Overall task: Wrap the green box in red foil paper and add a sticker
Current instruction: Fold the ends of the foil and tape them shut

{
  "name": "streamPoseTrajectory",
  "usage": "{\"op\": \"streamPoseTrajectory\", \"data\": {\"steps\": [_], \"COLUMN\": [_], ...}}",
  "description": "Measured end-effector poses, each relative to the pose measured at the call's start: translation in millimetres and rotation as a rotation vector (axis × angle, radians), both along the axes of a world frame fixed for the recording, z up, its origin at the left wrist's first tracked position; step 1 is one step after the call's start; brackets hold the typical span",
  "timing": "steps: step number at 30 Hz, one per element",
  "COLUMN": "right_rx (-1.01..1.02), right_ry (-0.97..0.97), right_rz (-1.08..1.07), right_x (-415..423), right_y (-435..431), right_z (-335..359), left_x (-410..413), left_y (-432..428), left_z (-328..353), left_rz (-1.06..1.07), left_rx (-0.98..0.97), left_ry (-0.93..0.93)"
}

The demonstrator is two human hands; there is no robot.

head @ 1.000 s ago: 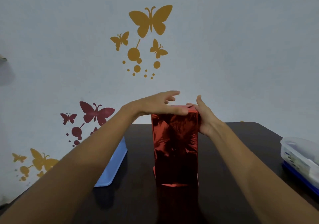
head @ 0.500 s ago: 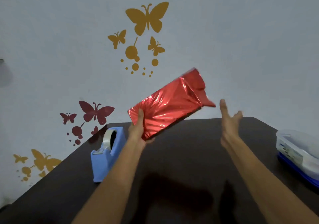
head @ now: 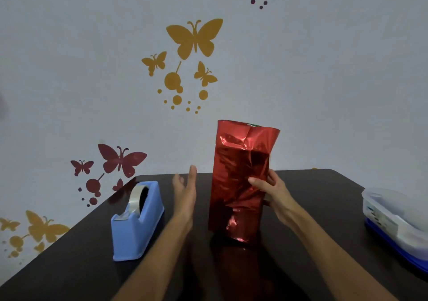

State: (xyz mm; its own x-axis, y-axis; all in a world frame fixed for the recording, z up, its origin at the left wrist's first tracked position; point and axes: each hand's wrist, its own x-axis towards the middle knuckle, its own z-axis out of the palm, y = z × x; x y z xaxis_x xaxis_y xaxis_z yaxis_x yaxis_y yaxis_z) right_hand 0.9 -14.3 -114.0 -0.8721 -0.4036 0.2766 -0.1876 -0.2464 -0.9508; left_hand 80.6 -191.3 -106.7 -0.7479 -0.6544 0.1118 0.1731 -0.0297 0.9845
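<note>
Grips the foil-wrapped green box [head: 236,161] with the right hand [head: 275,194] at centre frame. Clamps it about mid-height on its right edge, thumb laid across the crumpled red front, fingers curled round behind. Holds it upright, lower end down at the dark table [head: 324,208]; cannot tell whether touching. Shows a thin green sliver at the loose, unfolded foil top. Holds the left hand [head: 185,194] spread, fingers straight and pointing up, empty, just left of the box and apart from it. Lower left of the frame: blue tape dispenser [head: 136,222] on the table, well apart from the box. Right edge: clear plastic container [head: 393,215] on a blue base.
</note>
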Motion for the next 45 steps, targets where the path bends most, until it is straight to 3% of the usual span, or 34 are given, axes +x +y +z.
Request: {"op": "streamPoseTrajectory", "data": {"steps": [2, 4, 7, 9, 12, 14, 17, 19, 22, 26, 28, 30, 32, 35, 38, 42, 45], "right_rx": [0.082, 0.139, 0.190, 0.193, 0.203, 0.196, 0.218, 0.225, 0.205, 0.218, 0.214, 0.215, 0.210, 0.213, 0.221, 0.188, 0.048], "right_ry": [0.058, 0.101, 0.139, 0.143, 0.139, 0.132, 0.133, 0.144, 0.140, 0.138, 0.136, 0.137, 0.139, 0.142, 0.148, 0.185, 0.174], "right_rz": [0.071, 0.139, 0.185, 0.195, 0.204, 0.202, 0.219, 0.236, 0.238, 0.218, 0.219, 0.225, 0.238, 0.232, 0.242, 0.244, 0.140], "right_x": [-4.6, -7.1, -6.0, -4.8, -5.2, -7.5, -9.0, -5.8, -1.6, -4.3, -7.1, -7.2, -5.4, -5.5, -5.1, -1.8, 3.7], "right_y": [9.1, 11.2, 7.0, 5.9, 7.9, 9.6, 9.2, 7.3, 5.3, 6.6, 6.6, 7.1, 6.7, 7.0, 7.9, 9.5, 2.3], "right_z": [-0.2, 3.4, 10.0, 11.0, 6.6, 3.1, 3.7, 5.4, 5.3, 2.1, 0.8, 1.4, 1.8, 1.1, 2.0, 0.2, -1.3], "left_x": [8.9, 13.6, 15.6, 16.7, 23.7, 22.4, 6.0, -14.2, -36.1, -30.9, -16.2, -9.3, -9.8, 3.2, 21.0, 22.7, 18.1], "left_y": [-5.8, -3.4, 10.9, 17.4, 20.5, 30.4, 67.3, 90.6, 95.9, 75.5, 77.0, 85.9, 89.2, 71.3, 38.7, -9.0, -20.1], "left_z": [45.5, 93.8, 139.0, 157.5, 188.9, 206.0, 189.5, 167.1, 163.8, 198.2, 199.5, 185.5, 174.4, 184.9, 184.8, 131.9, 86.0], "left_rz": [0.014, -0.155, -0.406, -0.480, -0.334, -0.176, -0.179, -0.139, -0.062, 0.044, -0.011, -0.048, -0.098, -0.152, 0.112, 0.283, 0.175], "left_rx": [-0.429, -0.788, -1.266, -1.393, -1.018, -0.921, -1.151, -1.381, -1.424, -1.098, -1.197, -1.454, -1.515, -1.060, -0.843, -0.645, -0.534], "left_ry": [0.185, 0.272, 0.013, -0.035, 0.177, 0.127, -0.296, -0.429, -0.388, -0.120, -0.205, -0.438, -0.417, -0.028, 0.336, 0.320, 0.230]}}
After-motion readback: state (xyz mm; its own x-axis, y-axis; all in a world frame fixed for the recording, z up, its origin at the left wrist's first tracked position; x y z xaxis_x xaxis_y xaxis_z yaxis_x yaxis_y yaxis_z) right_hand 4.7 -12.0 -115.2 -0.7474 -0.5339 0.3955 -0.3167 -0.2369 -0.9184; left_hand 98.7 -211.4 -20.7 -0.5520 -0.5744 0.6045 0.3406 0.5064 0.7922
